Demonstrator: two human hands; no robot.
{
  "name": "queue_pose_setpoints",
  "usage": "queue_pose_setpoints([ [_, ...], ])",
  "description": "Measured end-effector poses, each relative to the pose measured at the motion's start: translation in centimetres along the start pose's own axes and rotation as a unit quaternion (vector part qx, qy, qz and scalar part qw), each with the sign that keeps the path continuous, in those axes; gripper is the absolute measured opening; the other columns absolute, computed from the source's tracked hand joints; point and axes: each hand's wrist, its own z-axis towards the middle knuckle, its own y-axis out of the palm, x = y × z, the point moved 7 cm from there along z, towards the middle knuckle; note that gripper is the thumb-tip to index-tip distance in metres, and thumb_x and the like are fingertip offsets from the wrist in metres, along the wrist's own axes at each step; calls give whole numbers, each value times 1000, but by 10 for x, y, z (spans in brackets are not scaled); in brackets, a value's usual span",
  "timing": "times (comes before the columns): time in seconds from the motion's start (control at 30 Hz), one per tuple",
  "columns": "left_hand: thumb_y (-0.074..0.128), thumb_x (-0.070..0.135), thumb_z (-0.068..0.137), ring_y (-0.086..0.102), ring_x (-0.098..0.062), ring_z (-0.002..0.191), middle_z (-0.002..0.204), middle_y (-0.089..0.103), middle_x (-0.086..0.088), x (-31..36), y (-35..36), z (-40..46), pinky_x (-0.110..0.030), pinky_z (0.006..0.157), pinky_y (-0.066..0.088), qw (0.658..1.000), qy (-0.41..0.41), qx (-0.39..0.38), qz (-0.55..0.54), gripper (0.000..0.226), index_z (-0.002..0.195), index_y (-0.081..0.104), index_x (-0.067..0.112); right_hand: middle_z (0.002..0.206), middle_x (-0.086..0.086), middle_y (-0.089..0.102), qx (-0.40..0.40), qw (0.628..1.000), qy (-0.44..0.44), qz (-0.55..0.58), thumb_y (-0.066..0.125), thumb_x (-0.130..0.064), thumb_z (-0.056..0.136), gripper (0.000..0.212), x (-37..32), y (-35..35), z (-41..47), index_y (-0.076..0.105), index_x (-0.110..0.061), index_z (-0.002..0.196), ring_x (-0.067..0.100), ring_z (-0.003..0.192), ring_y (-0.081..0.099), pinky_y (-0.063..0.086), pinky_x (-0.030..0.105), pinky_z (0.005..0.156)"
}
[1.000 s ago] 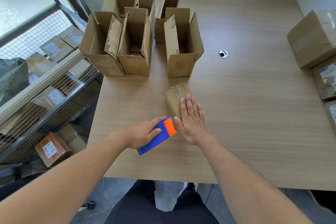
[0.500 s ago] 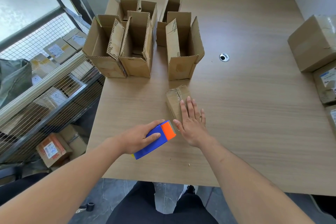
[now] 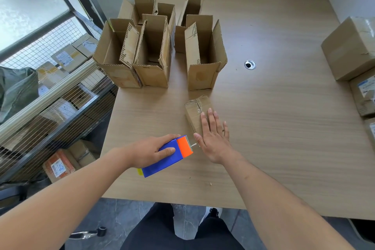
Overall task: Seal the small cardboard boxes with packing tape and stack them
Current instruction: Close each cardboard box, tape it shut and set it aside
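Small closed cardboard box (image 3: 196, 112) lying near the front of the wooden tabletop (image 3: 284, 128), right hand (image 3: 214, 140) pressed flat and open on its near end, left hand (image 3: 151, 153) gripping a blue and orange tape dispenser (image 3: 169, 155) just beside it, open boxes (image 3: 160, 46) standing behind, taped boxes (image 3: 353, 48) at the right edge.

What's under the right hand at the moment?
The right hand lies flat on the small closed box, covering its near end. Tape shows on the far end; whether the seam beneath the palm is taped cannot be seen.
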Motion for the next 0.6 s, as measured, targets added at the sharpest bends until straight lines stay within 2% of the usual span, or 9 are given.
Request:
queue_pose_setpoints([
  [0.27,34,55,106,61,-17,94,113,66,9,-6,7,9,-35,85,48,999,-45,19,25,48,152,26,50,159,-7,-43,-4,1000,18,-7,23,-57,106,76,0,1,0,-23,-26,159,12,149,-35,4,53,122],
  [0.4,34,49,107,60,-24,97,115,66,1,2,13,31,-38,88,48,995,-78,23,49,45,149,35,37,160,-6,-41,2,1000,22,-16,24,-58,106,78,-2,2,1,-22,-25,159,13,149,-34,6,53,122],
  [0.6,32,46,107,59,-32,99,114,66,-11,11,18,57,-42,90,48,990,-117,24,73,38,130,48,20,162,-2,-39,12,999,15,-29,23,-58,105,79,-2,3,0,-21,-22,159,17,150,-33,7,53,121],
])
